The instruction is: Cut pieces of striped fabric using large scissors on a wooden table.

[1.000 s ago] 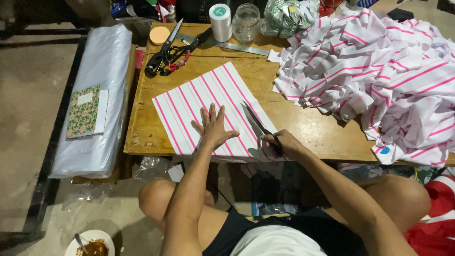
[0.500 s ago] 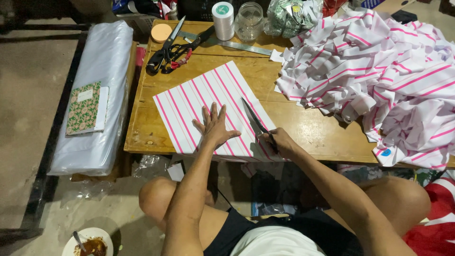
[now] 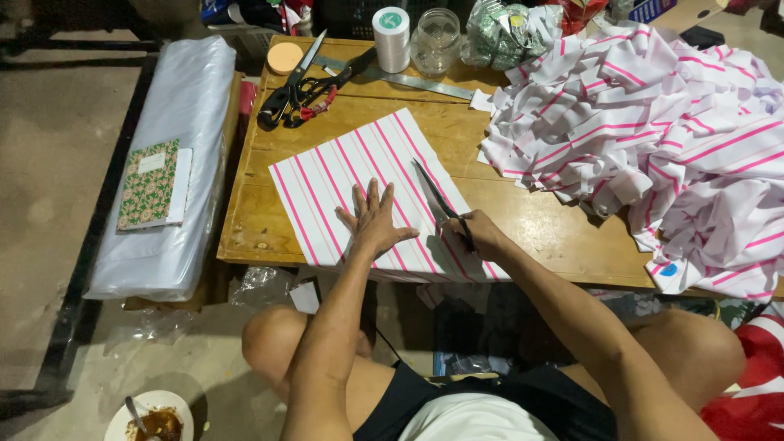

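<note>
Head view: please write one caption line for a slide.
Left hand flattens pink-striped fabric on wooden table; right hand holds scissors.

Warm, even light from overhead falls on the wooden surface (image 3: 523,212), brightest on the striped cloth heap (image 3: 653,139) toward two o'clock. The floor (image 3: 41,188) at nine o'clock is dimmer. Shadows are soft. Focus is sharp; edges bend slightly.
</note>
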